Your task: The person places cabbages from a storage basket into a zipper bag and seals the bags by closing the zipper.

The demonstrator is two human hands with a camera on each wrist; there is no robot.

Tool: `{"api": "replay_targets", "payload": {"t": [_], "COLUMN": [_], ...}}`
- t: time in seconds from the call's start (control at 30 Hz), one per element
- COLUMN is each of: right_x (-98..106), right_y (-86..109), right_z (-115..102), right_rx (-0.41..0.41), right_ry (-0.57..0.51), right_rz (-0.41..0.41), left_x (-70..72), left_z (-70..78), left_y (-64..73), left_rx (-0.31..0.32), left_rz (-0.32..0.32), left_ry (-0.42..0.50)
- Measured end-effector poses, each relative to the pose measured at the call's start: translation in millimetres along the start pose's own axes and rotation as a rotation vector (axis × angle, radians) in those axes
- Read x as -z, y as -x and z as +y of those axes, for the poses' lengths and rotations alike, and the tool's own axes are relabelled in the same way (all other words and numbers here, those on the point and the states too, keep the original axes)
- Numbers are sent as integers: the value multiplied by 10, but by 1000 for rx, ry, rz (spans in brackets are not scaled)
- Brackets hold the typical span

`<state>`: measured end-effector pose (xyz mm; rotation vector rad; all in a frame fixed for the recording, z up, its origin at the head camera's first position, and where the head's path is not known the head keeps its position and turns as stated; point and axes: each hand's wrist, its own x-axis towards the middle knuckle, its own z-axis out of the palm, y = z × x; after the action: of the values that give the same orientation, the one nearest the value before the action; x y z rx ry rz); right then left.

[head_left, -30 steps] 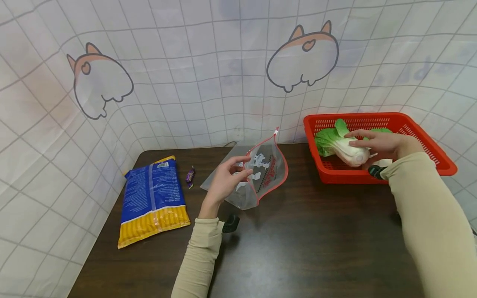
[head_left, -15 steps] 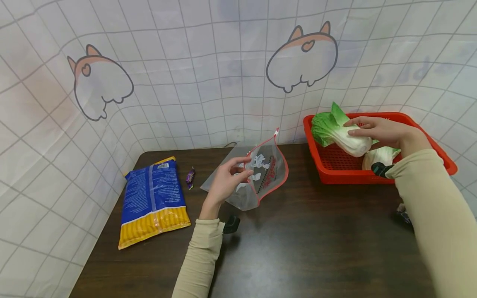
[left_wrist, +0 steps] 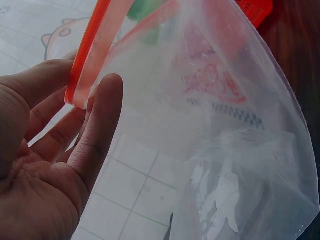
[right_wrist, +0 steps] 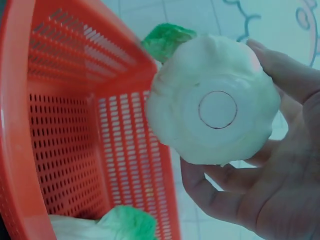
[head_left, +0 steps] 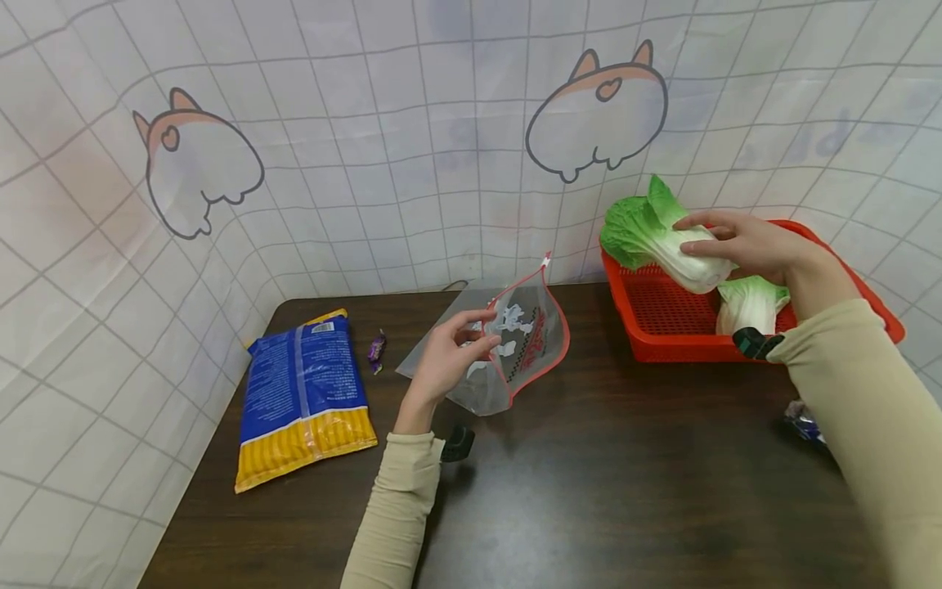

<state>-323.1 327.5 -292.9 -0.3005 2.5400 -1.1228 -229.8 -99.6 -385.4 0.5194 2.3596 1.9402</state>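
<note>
My left hand point(head_left: 450, 353) pinches the red zip edge of a clear zip bag point(head_left: 540, 331), whose mouth gapes toward the right. In the left wrist view, thumb and fingers meet on that red edge point(left_wrist: 90, 55). My right hand point(head_left: 761, 245) grips a Chinese cabbage point(head_left: 680, 249) round its white base, leaves toward the left, above the red basket point(head_left: 648, 348). The cabbage's round base point(right_wrist: 217, 110) faces the right wrist camera. A second Chinese cabbage point(head_left: 751, 303) lies in the basket, partly behind my right wrist.
A blue and yellow packet point(head_left: 305, 401) lies at the table's left. Beside it is a small purple wrapped candy point(head_left: 376, 352). Another dark wrapped item point(head_left: 804, 421) lies partly behind my right forearm. A white tiled-pattern sheet point(head_left: 368, 164) hangs behind the dark table point(head_left: 589, 491).
My right hand has lifted the Chinese cabbage out of the basket, up and slightly left. The second cabbage has come into fuller view. My left hand and the bag have stayed put.
</note>
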Motion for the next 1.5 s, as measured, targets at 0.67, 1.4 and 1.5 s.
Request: {"api": "replay_targets", "payload": {"t": [0.67, 1.4, 1.5], "right_x": [-435, -846, -898], "right_y": [313, 506, 541], "right_z": [-429, -526, -549], "right_rx": [145, 180, 186], "right_ry": [-79, -127, -136], "right_rz": [200, 175, 166], "left_x": [-22, -13, -9], "left_z": [9, -21, -18], "left_y": [-25, -24, -28], "left_rx": [-5, -2, 0], "left_rz": [-20, -11, -5], "left_ry": [-11, -3, -1]}}
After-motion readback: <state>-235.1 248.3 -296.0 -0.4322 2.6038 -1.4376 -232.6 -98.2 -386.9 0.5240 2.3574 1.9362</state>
